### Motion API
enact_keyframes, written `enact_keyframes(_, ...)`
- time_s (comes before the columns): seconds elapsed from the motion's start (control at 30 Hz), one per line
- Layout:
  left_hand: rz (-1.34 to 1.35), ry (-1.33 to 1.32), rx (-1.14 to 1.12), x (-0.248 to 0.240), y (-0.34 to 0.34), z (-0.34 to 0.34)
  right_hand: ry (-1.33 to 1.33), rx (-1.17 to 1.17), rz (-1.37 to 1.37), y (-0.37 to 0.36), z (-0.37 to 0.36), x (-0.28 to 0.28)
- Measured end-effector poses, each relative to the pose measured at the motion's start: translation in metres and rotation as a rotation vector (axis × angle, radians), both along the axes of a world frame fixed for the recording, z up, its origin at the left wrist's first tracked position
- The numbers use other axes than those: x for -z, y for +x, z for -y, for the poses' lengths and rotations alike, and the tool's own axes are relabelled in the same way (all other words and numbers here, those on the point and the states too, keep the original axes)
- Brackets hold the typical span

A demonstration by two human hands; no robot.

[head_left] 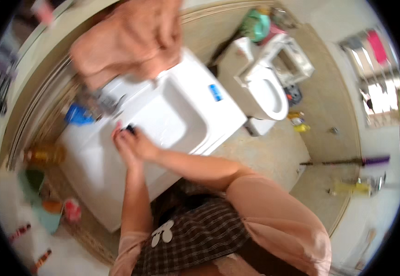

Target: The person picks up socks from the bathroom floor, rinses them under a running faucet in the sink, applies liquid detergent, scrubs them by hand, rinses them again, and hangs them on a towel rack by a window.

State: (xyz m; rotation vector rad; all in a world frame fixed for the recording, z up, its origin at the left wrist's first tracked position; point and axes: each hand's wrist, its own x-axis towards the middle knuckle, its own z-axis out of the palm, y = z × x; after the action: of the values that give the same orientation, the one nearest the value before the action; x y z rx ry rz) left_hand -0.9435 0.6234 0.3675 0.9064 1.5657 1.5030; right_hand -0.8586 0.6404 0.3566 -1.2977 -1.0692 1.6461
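Observation:
My hands meet over the left side of the white washbasin (193,123), close to the metal tap (109,103). My right hand (143,145) lies against my left hand (125,146), and its fingers curl inward. A small dark thing (129,129) shows at the fingers of both hands, too blurred to name. Something pinkish-red (116,127) shows at the left fingertips; I cannot tell what it is. Both hands look closed, and the fingers partly hide each other.
An orange-brown cloth (128,39) hangs over the basin's back. A blue packet (78,114) and a bottle of amber liquid (47,154) stand left of the tap. A blue item (215,92) lies on the right rim. A toilet (266,94) stands to the right.

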Motion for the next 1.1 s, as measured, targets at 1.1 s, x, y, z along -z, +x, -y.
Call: enact_keyframes(1.1, 0.871, -0.725, 0.561, -0.020, 0.433, 0.155, 0.442, 0.266, 0.395, 0.517, 0.318, -0.071)
